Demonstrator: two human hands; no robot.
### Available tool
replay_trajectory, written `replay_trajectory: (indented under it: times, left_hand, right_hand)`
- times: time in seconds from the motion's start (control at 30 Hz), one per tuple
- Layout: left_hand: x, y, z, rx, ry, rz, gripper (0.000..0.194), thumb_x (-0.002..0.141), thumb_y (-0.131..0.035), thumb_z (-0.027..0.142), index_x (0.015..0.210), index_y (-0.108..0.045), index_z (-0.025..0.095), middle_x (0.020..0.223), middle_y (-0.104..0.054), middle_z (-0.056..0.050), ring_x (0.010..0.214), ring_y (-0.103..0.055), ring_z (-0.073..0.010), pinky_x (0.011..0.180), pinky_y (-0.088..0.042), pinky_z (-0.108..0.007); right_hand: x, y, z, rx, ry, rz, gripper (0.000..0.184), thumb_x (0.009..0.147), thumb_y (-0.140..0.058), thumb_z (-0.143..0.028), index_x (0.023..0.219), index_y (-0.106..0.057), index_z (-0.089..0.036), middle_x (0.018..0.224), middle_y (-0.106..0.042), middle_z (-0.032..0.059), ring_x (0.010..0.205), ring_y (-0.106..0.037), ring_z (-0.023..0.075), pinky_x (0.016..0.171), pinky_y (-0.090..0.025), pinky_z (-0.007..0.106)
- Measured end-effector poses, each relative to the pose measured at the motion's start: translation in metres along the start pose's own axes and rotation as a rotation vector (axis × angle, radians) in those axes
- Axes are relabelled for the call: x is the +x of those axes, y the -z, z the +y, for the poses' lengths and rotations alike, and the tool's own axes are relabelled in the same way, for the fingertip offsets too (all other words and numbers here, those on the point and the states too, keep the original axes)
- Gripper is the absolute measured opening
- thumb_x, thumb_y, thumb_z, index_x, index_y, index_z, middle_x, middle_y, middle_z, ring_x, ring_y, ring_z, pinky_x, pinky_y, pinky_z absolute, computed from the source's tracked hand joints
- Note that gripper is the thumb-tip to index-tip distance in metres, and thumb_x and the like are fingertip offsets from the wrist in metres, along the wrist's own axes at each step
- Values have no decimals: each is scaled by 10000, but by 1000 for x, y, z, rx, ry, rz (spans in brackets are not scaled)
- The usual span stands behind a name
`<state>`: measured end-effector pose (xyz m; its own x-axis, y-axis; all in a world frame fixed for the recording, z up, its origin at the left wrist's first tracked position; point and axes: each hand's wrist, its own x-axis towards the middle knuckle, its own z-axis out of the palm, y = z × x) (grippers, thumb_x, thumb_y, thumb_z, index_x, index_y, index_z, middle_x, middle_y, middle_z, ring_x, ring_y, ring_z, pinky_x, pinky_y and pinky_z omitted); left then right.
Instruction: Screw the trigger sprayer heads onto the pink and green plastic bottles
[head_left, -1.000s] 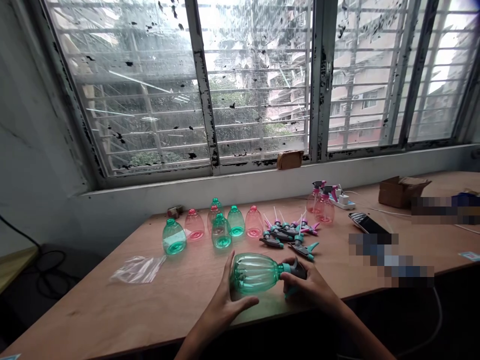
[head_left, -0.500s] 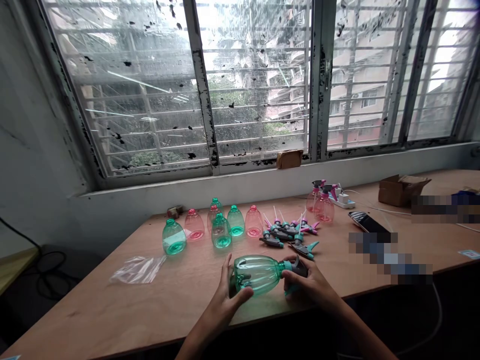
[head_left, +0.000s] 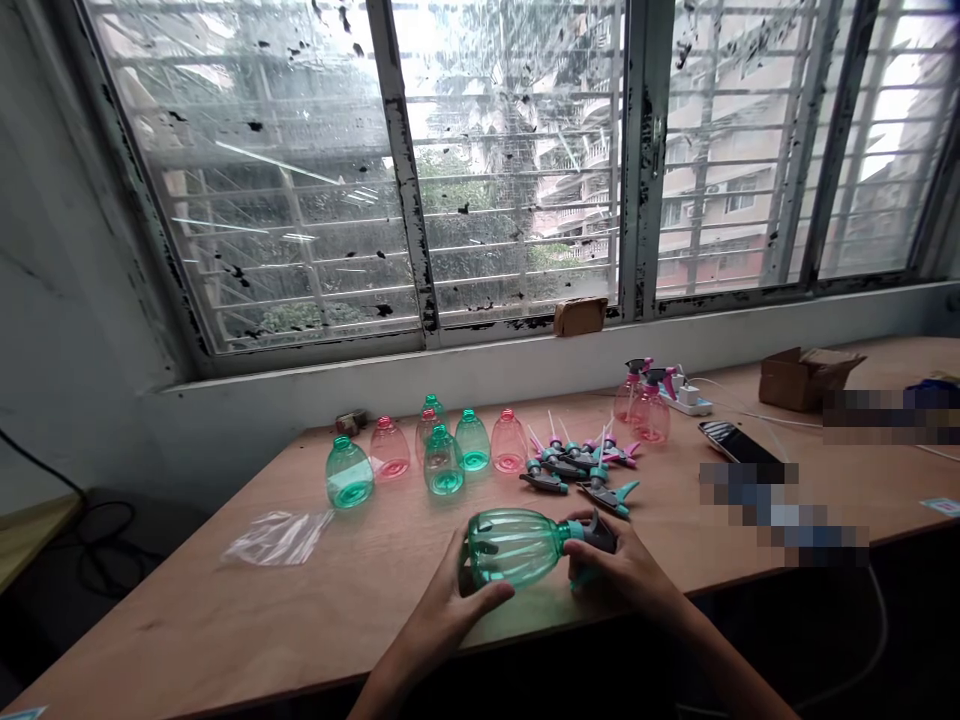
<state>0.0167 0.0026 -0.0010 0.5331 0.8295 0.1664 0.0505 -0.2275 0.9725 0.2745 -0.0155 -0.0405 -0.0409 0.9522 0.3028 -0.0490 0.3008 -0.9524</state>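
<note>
A clear green spray bottle (head_left: 517,545) lies sideways between my hands above the front of the table, its neck pointing right. My left hand (head_left: 461,590) is wrapped around the base end, thumb along the lower side. At the neck, my right hand (head_left: 619,560) grips the grey and teal spray head (head_left: 592,533), which sits on the bottle's mouth. Several loose spray heads (head_left: 574,465), grey with teal or pink parts, lie just beyond with their tubes sticking up. Open green bottles (head_left: 444,465) and pink bottles (head_left: 508,445) stand upright behind, to the left.
Two pink bottles with spray heads (head_left: 649,410) stand at the back beside a white power strip (head_left: 686,402). A phone (head_left: 739,448) and a cardboard box (head_left: 806,380) are at the right. A plastic bag (head_left: 277,538) lies at the left of the wooden table (head_left: 225,630).
My left hand's fingers and thumb have shifted slightly around the bottle's base, and the bottle looks a little turned. My right hand stays on the spray head.
</note>
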Motion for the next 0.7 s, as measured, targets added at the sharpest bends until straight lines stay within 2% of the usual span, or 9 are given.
replay_trajectory:
  times: [0.1, 0.23, 0.3, 0.4, 0.43, 0.6, 0.7]
  left_hand:
    - [1, -2, -4, -22, -45, -13, 926, 751, -805, 335, 1475, -235, 239, 1422, -497, -168, 1319, -501, -329, 1135, -359, -492]
    - [1, -3, -4, -49, -71, -9, 1169, 678, -863, 316, 1538, -71, 301, 1497, -421, -147, 1369, -443, -338, 1174, -296, -503]
    - [-1, -2, 0, -43, -41, 15, 1120, 704, -841, 381, 1549, -112, 288, 1550, -364, -146, 1421, -362, -361, 1192, -259, -513]
    - [-2, -1, 3, -10, -16, 15, 841, 815, -721, 465, 1508, -303, 234, 1533, -410, -145, 1447, -314, -363, 1199, -242, -521]
    - [-2, -1, 2, 1, -22, 8, 818, 819, -722, 449, 1499, -320, 236, 1529, -418, -139, 1447, -316, -356, 1203, -234, -516]
    - [0, -1, -7, -68, -79, -24, 1055, 754, -806, 348, 1543, -106, 336, 1565, -344, -121, 1411, -391, -328, 1183, -273, -504]
    - [-1, -1, -7, -85, -47, -11, 1099, 739, -817, 397, 1549, -81, 297, 1542, -364, -162, 1385, -421, -347, 1170, -292, -515]
  right_hand:
    - [0, 0, 1, 9, -5, -2, 431, 783, -773, -479, 1030, -588, -177, 652, -716, 7, 589, -702, 202, 584, -572, 304]
    - [0, 0, 0, 4, -4, 8, 431, 778, -774, -487, 1023, -594, -182, 642, -715, 5, 581, -699, 202, 575, -569, 306]
    - [0, 0, 0, 4, -6, 16, 435, 772, -776, -496, 1016, -596, -184, 632, -710, 0, 571, -695, 204, 562, -568, 308]
    - [0, 0, -1, 7, -7, 13, 439, 770, -780, -490, 1021, -593, -182, 636, -713, 4, 578, -694, 205, 564, -568, 310]
    - [0, 0, -1, 8, -6, 13, 437, 772, -780, -485, 1021, -591, -180, 637, -715, 7, 579, -694, 205, 565, -566, 309]
    - [0, -1, -2, 13, -6, 7, 442, 777, -777, -476, 1034, -587, -172, 650, -725, 14, 585, -697, 199, 584, -561, 302]
    - [0, -1, -2, 8, 0, 10, 446, 770, -779, -487, 1025, -593, -172, 646, -725, 14, 587, -699, 201, 584, -558, 300]
